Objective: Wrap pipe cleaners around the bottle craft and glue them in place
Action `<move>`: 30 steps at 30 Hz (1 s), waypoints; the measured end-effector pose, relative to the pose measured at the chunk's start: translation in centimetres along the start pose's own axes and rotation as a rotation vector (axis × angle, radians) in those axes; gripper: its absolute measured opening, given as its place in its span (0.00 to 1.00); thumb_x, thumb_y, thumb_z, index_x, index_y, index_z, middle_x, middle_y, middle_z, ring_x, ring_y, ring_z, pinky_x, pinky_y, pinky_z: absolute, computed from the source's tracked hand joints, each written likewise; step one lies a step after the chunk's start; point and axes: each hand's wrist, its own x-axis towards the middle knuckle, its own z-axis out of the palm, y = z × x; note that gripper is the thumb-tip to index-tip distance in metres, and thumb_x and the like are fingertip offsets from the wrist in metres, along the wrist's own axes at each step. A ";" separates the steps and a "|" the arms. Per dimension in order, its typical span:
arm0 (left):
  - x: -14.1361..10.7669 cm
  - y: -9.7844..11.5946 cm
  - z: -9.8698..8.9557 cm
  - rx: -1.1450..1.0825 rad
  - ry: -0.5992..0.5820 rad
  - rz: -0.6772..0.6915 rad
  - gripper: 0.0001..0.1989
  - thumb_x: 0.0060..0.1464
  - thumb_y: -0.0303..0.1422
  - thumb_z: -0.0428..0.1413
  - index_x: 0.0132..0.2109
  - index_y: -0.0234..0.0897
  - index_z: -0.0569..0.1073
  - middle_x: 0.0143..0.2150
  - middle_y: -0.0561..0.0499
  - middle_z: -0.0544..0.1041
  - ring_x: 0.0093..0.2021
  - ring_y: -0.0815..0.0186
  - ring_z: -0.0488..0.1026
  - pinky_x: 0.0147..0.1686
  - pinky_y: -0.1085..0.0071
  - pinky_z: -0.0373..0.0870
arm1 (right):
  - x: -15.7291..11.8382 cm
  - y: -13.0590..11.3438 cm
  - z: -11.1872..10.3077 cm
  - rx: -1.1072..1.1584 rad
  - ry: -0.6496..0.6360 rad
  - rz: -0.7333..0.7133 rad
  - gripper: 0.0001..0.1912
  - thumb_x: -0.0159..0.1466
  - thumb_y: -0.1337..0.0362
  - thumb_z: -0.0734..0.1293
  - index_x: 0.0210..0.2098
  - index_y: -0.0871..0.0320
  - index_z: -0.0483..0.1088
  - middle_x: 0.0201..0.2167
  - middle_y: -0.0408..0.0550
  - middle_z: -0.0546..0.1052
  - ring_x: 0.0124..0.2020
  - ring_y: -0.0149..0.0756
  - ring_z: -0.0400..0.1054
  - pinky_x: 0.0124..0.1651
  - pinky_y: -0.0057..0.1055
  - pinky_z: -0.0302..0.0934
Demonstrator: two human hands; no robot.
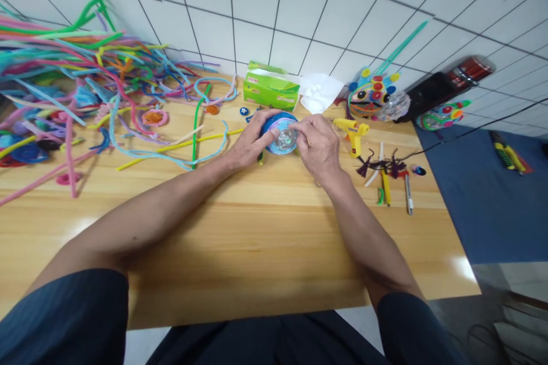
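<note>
A round piece [281, 138] with a blue, fuzzy-looking outer ring and a clear, shiny middle is held just above the table. My left hand [253, 140] grips its left side, with the thumb laid over the top. At its right edge, my right hand [317, 145] has thumb and forefinger pinched together; whatever lies between the fingertips is too small to make out. Just right of that hand, a yellow hot glue gun [353, 134] lies on the table. A small blue button-like disc [244, 111] is to the left of the round piece.
Colourful pipe cleaners [107, 74] pile up on the left. A green tissue pack [270, 86] and white tissue [319, 91] stand by the tiled wall. Right are a decorated bottle [371, 97], a dark flask [445, 88], a white cutter [409, 194] and a black cord [475, 125].
</note>
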 end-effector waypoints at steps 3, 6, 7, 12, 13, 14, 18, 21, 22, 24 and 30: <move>0.1 0.0 -0.3 -0.012 -0.010 -0.048 0.36 0.81 0.62 0.58 0.79 0.43 0.74 0.78 0.38 0.81 0.79 0.45 0.78 0.84 0.47 0.73 | 0.1 0.0 0.3 0.009 -0.020 0.018 0.21 0.78 0.75 0.66 0.56 0.48 0.88 0.48 0.49 0.86 0.50 0.44 0.81 0.56 0.40 0.78; 0.3 0.1 -0.5 -0.024 -0.011 -0.085 0.35 0.80 0.61 0.60 0.77 0.43 0.75 0.77 0.38 0.82 0.78 0.44 0.79 0.84 0.46 0.74 | 0.2 -0.1 0.6 0.030 -0.029 0.034 0.21 0.79 0.75 0.66 0.57 0.49 0.88 0.49 0.49 0.86 0.50 0.44 0.81 0.56 0.38 0.77; 0.4 0.1 -0.6 -0.029 -0.012 -0.087 0.33 0.80 0.60 0.60 0.76 0.43 0.75 0.76 0.39 0.82 0.77 0.45 0.79 0.83 0.46 0.75 | 0.3 -0.1 0.8 0.032 -0.033 0.042 0.21 0.79 0.75 0.66 0.57 0.49 0.89 0.50 0.49 0.86 0.51 0.44 0.81 0.57 0.38 0.76; 1.2 0.3 -1.0 -0.001 -0.025 -0.103 0.29 0.78 0.55 0.60 0.72 0.43 0.75 0.72 0.39 0.83 0.74 0.45 0.81 0.80 0.46 0.78 | 0.6 -0.3 1.0 0.038 -0.064 0.085 0.23 0.77 0.75 0.65 0.57 0.49 0.90 0.51 0.51 0.87 0.53 0.46 0.81 0.58 0.39 0.76; 1.4 0.4 -1.0 0.021 -0.026 -0.110 0.28 0.77 0.53 0.59 0.72 0.42 0.75 0.71 0.39 0.84 0.73 0.44 0.82 0.79 0.45 0.79 | 0.6 -0.4 1.0 0.046 -0.071 0.092 0.23 0.77 0.75 0.66 0.57 0.49 0.90 0.51 0.51 0.87 0.54 0.46 0.80 0.59 0.40 0.76; 1.5 0.5 -1.0 0.042 -0.024 -0.116 0.27 0.76 0.52 0.59 0.71 0.41 0.74 0.70 0.38 0.84 0.72 0.44 0.82 0.78 0.45 0.80 | 0.7 -0.5 1.0 0.056 -0.078 0.099 0.23 0.77 0.75 0.66 0.56 0.49 0.90 0.51 0.51 0.87 0.54 0.47 0.80 0.59 0.40 0.76; 1.6 0.7 -0.6 0.068 0.010 -0.139 0.25 0.74 0.47 0.57 0.70 0.41 0.73 0.69 0.39 0.84 0.71 0.44 0.83 0.76 0.44 0.81 | 1.0 -0.7 0.9 0.080 -0.084 0.112 0.22 0.77 0.75 0.68 0.55 0.49 0.91 0.50 0.51 0.87 0.54 0.47 0.80 0.59 0.39 0.75; 1.4 0.6 -0.3 0.036 0.044 -0.144 0.27 0.73 0.47 0.59 0.71 0.41 0.74 0.72 0.38 0.84 0.73 0.44 0.82 0.78 0.44 0.80 | 0.9 -0.8 1.0 0.084 -0.077 0.106 0.22 0.77 0.74 0.67 0.55 0.49 0.91 0.50 0.51 0.88 0.54 0.47 0.80 0.58 0.38 0.75; 1.2 0.5 -0.2 0.023 0.049 -0.137 0.27 0.74 0.48 0.59 0.72 0.41 0.74 0.72 0.38 0.84 0.74 0.45 0.82 0.79 0.45 0.79 | 0.9 -0.8 1.0 0.085 -0.075 0.103 0.22 0.77 0.74 0.67 0.56 0.49 0.91 0.50 0.51 0.88 0.54 0.46 0.80 0.59 0.38 0.75; 1.0 0.3 -0.1 0.003 0.051 -0.113 0.28 0.76 0.51 0.59 0.72 0.41 0.74 0.73 0.38 0.84 0.75 0.45 0.82 0.80 0.45 0.78 | 0.8 -0.8 1.0 0.085 -0.072 0.095 0.22 0.77 0.74 0.67 0.56 0.49 0.90 0.51 0.51 0.88 0.54 0.46 0.80 0.59 0.39 0.75; 0.6 -0.1 0.1 0.046 0.059 -0.018 0.33 0.81 0.59 0.56 0.76 0.42 0.77 0.76 0.38 0.84 0.77 0.44 0.81 0.83 0.45 0.76 | 0.3 -0.6 0.9 0.092 -0.050 0.072 0.21 0.78 0.73 0.65 0.56 0.49 0.89 0.51 0.51 0.88 0.54 0.46 0.81 0.61 0.40 0.76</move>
